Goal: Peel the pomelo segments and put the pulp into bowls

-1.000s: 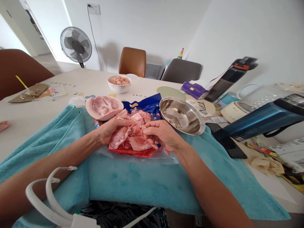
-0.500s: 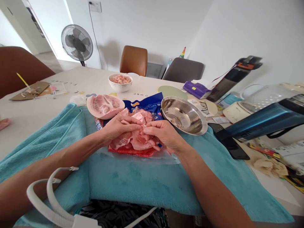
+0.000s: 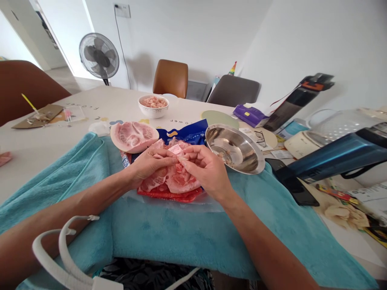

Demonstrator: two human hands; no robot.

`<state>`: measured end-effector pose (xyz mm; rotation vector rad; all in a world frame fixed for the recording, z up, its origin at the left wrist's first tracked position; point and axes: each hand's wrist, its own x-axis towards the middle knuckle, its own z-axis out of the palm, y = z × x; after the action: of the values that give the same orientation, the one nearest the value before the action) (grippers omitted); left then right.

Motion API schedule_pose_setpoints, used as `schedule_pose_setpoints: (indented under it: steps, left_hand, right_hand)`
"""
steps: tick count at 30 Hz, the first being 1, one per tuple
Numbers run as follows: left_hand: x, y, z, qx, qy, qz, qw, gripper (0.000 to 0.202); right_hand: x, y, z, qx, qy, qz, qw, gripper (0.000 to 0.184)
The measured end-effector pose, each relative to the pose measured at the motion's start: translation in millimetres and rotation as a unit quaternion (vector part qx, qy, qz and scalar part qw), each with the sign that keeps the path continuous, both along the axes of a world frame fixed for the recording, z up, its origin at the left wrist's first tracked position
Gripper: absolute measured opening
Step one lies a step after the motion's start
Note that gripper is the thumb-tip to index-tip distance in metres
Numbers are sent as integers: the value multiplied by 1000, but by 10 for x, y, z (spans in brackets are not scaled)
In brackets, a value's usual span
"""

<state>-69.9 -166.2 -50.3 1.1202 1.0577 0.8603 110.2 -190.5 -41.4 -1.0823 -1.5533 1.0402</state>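
My left hand (image 3: 152, 162) and my right hand (image 3: 205, 167) meet over a pile of pomelo peel and membrane (image 3: 181, 179). Each pinches with thumb and fingertips at a small pale pink pomelo piece between them, mostly hidden by the fingers. Under the pile lies a red and blue plastic bag (image 3: 189, 131). A half pomelo rind (image 3: 133, 135), its pink hollow facing up, rests beyond my left hand. Right of my right hand stands a steel bowl (image 3: 244, 147) with a few small scraps in it. Farther back, a white bowl (image 3: 153, 112) is heaped with pink pomelo flesh.
A teal towel (image 3: 181, 233) covers the table's near edge. On the right are a phone (image 3: 293, 183), a blue bottle (image 3: 338, 155), a dark tilted bottle (image 3: 296, 100) and a purple packet (image 3: 250, 115). White cables (image 3: 60, 257) hang before my left forearm.
My right hand has lifted slightly and turned, its fingers now more raised over the piece. My left hand keeps its pinch almost in place. The view has shifted very slightly.
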Motion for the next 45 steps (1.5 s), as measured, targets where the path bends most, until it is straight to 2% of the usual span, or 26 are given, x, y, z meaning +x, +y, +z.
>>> schedule_pose_setpoints:
  steps: [3, 6, 15, 22, 23, 25, 28, 29, 31, 33, 35, 38, 42, 45]
  left_hand:
    - [7, -11, 4, -1, -18, -3, 1000, 28]
    - [5, -17, 0, 1, -14, -12, 1000, 29]
    - [19, -38, -22, 35, 54, -6, 998, 28]
    - [28, -55, -1, 46, 62, -41, 996, 16]
    - [26, -56, -3, 48, 59, -43, 996, 13]
    - [22, -58, -3, 42, 46, -48, 997, 9]
    - [18, -51, 11, 19, 26, -46, 998, 7]
    - [17, -45, 18, 15, 21, -44, 999, 7]
    - [13, -26, 27, 21, 13, -37, 999, 6]
    - [6, -8, 28, 32, 4, -28, 999, 6]
    - [-2, 0, 23, 37, -5, -22, 999, 8]
    - [-10, -10, 12, 29, -23, -24, 999, 15]
    - [-12, -20, -15, 24, -25, -19, 999, 23]
    - [-8, -10, -43, 17, -6, -5, 1000, 24]
  right_hand:
    - [-22, -32, -31, 98, -81, -9, 992, 20]
    - [-22, -50, -47, 160, -152, -30, 975, 13]
    - [-7, -20, -87, 237, -222, -44, 945, 13]
    - [-58, -22, -126, 300, -283, -41, 910, 19]
    - [-74, -22, -123, 292, -281, -42, 913, 18]
    - [-99, -23, -100, 231, -242, -41, 942, 14]
    - [-106, -26, -28, 29, -93, -1, 995, 6]
    - [-99, -27, -1, -49, -33, 24, 998, 4]
    - [-76, -22, 47, -171, 74, 72, 980, 6]
    - [-49, -9, 75, -231, 146, 101, 957, 8]
    - [-26, 11, 79, -251, 188, 115, 943, 10]
    - [-5, 39, 61, -254, 212, 119, 936, 12]
    - [-11, 47, 40, -229, 221, 89, 944, 11]
    - [-33, 36, 27, -199, 190, 73, 959, 11]
